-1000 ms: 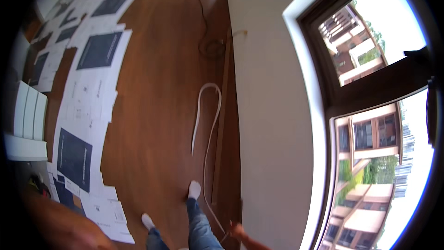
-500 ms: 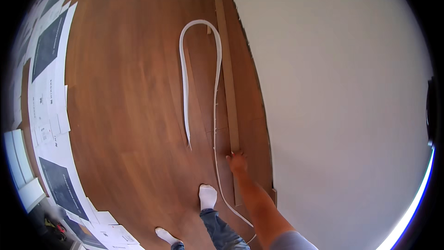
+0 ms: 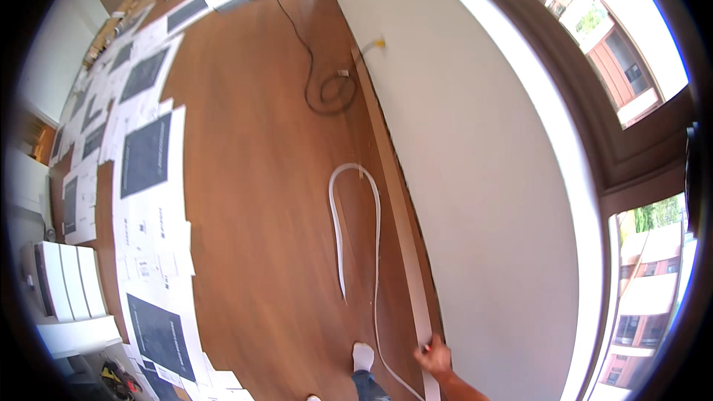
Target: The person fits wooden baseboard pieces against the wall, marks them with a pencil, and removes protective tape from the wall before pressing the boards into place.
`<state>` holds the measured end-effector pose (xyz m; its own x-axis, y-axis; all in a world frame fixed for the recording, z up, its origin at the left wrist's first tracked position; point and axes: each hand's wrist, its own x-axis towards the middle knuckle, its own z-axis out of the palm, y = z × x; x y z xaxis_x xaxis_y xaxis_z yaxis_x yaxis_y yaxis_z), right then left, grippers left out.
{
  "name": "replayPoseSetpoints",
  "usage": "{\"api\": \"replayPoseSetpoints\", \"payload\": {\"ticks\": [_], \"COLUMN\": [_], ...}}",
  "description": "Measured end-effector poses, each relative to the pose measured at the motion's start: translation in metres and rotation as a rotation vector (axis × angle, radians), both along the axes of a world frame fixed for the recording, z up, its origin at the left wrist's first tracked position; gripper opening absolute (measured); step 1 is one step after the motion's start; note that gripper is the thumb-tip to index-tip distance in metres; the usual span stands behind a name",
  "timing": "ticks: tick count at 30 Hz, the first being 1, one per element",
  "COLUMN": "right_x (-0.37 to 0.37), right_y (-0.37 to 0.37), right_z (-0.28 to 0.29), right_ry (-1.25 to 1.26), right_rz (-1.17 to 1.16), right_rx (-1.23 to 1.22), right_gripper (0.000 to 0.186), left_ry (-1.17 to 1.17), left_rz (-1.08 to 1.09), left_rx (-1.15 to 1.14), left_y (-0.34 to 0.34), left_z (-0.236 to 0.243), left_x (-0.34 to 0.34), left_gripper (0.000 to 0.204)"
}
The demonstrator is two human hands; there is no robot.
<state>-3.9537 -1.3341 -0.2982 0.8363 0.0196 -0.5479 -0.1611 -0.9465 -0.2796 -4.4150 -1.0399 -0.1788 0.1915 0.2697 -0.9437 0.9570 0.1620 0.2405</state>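
My right hand (image 3: 435, 357) is low in the picture, close to the wall, over the near part of a long flat tan board (image 3: 407, 252). Its fingers are curled together. A tiny dark and reddish spot shows at the fingertips, too small to name. The board lies on the floor along the wall's foot. Left of it, a thin white flexible strip (image 3: 332, 200) is bent into a long loop, with one end running back toward my foot (image 3: 363, 356). My left hand is out of view.
A light wall (image 3: 475, 178) rises on the right, with a brown-framed window (image 3: 594, 141) beyond. A dark cable (image 3: 327, 109) lies coiled farther ahead. Printed cardboard sheets (image 3: 152, 223) cover the floor at left, beside stacked white panels (image 3: 70, 282). Wood flooring (image 3: 252, 215) spans the middle.
The view has tilted up and turned, bringing in the window and far room. My right hand, earlier resting on the board with fingers spread, now has its fingers curled together.
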Motion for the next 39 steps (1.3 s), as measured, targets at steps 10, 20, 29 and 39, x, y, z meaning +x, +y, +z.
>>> {"api": "replayPoseSetpoints", "payload": {"ticks": [10, 20, 29, 39], "right_x": [-0.155, -0.039, 0.078, 0.274], "right_y": [0.028, 0.312, 0.491, 0.668], "right_z": [0.410, 0.495, 0.474, 0.432], "right_ry": [0.008, 0.039, 0.121, 0.307], "right_rz": [-0.168, -0.062, 0.021, 0.254], "right_rx": [0.107, 0.298, 0.397, 0.508], "right_gripper": [0.045, 0.047, 0.048, 0.049], "left_ry": [-0.674, -0.699, -0.423, -0.840], "left_rz": [-0.031, -0.506, 0.516, 0.504], "left_rx": [0.100, -0.535, -1.043, -0.859], "left_y": [0.084, 0.196, 0.339, 0.655], "left_z": [-0.015, 0.143, 0.196, 0.175], "left_x": [0.183, 0.399, 0.477, 0.673], "left_gripper": [0.019, 0.042, 0.022, 0.037]}}
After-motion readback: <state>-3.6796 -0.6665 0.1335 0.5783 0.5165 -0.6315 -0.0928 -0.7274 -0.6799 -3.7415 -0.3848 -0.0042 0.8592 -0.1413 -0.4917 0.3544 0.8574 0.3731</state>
